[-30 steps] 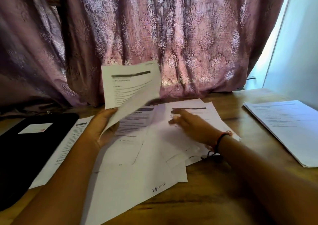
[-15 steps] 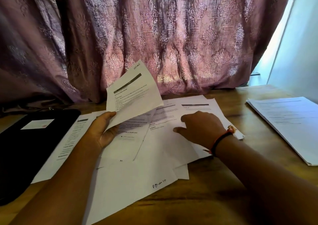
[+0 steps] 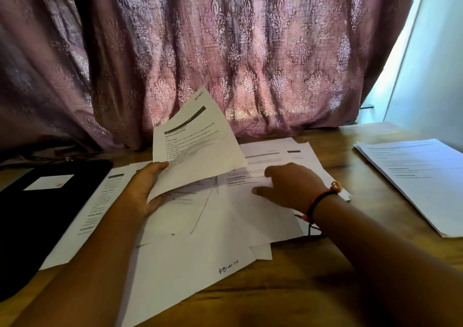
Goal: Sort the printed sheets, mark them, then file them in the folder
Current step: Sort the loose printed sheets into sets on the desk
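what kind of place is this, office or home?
Probably a home desk, not an office: a wooden table set against a patterned curtain, with loose printed sheets and a black folder on it.

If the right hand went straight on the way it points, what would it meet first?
Probably the raised sheet held by the left hand, though depth is unclear.
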